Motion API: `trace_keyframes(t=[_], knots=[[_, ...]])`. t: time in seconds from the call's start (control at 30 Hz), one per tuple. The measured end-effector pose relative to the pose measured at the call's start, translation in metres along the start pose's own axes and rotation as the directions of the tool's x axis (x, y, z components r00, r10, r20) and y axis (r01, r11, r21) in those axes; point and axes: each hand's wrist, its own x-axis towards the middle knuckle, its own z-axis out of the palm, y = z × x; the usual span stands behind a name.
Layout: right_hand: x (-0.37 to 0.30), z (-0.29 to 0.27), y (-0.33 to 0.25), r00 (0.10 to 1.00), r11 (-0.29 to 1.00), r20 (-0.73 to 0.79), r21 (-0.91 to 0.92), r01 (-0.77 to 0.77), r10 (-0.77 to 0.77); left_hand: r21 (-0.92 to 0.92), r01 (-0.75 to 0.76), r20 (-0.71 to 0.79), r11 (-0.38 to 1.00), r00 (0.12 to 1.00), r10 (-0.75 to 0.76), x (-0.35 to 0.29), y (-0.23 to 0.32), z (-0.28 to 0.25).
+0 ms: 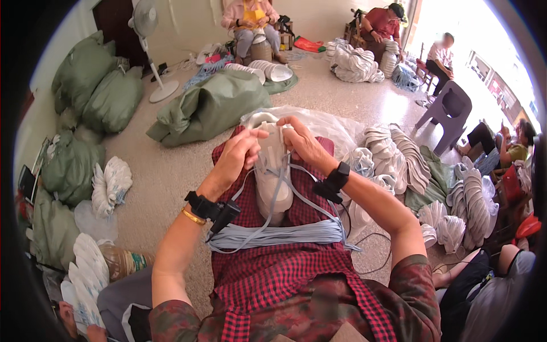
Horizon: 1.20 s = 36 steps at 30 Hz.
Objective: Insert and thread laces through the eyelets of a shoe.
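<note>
A white shoe upper (274, 194) lies on my lap, its rounded toe toward me and its opening away. Pale blue shoelaces (279, 178) cross over its front, with loose ends trailing down both sides. My left hand (241, 149) is closed at the left edge near the opening; what its curled fingers hold is too small to make out. On the opposite edge, my right hand (305, 142) is closed with its fingertips on the shoe upper. A thick bundle of pale blue laces (279, 236) stretches across my lap over a red-and-black checked apron (273, 268).
A green sack (211, 108) lies ahead; more green sacks (114, 94) are piled left beside a standing fan (154, 51). Stacks of white shoe uppers (393, 157) are at right, near a grey plastic stool (447, 111). Several people sit around the room.
</note>
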Motion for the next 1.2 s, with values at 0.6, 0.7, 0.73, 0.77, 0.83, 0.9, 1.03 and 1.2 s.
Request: trace_keyframes(t=[0.6, 0.7, 0.73, 0.77, 0.83, 0.9, 1.03, 1.2], knots=[[-0.017, -0.009, -0.04, 0.961, 0.964, 0.076, 0.025, 0.266, -0.267, -0.219, -0.062, -0.077, 0.974, 0.996, 0.046, 0.0, -0.017, 0.031], [-0.017, -0.011, -0.041, 0.964, 0.966, 0.09, 0.089, 0.243, -0.251, -0.194, -0.033, -0.093, 0.981, 0.996, 0.015, -0.002, -0.021, 0.024], [-0.017, -0.006, -0.038, 0.971, 0.97, 0.116, 0.152, 0.19, -0.208, -0.195, -0.009, -0.142, 0.981, 0.99, -0.019, -0.004, -0.023, 0.019], [-0.015, -0.007, -0.035, 0.957, 0.959, 0.101, 0.106, 0.263, -0.273, -0.206, -0.064, -0.162, 0.976, 0.986, 0.031, -0.003, -0.026, 0.02], [-0.021, -0.012, -0.032, 0.959, 0.96, 0.086, 0.093, 0.264, -0.271, -0.22, -0.073, -0.169, 0.973, 0.985, 0.036, -0.001, -0.032, 0.021], [-0.023, -0.012, -0.032, 0.961, 0.958, 0.064, 0.119, 0.26, -0.268, -0.251, -0.073, -0.244, 0.965, 0.97, 0.01, 0.004, -0.034, 0.025], [-0.02, -0.018, -0.038, 0.927, 0.921, 0.012, -0.107, 0.375, -0.376, -0.072, -0.132, -0.291, 0.989, 0.951, 0.106, 0.006, -0.023, 0.036], [-0.013, -0.02, -0.05, 0.854, 0.824, 0.006, -0.259, 0.504, -0.52, 0.031, -0.114, -0.31, 0.993, 0.943, 0.118, 0.012, -0.008, 0.041]])
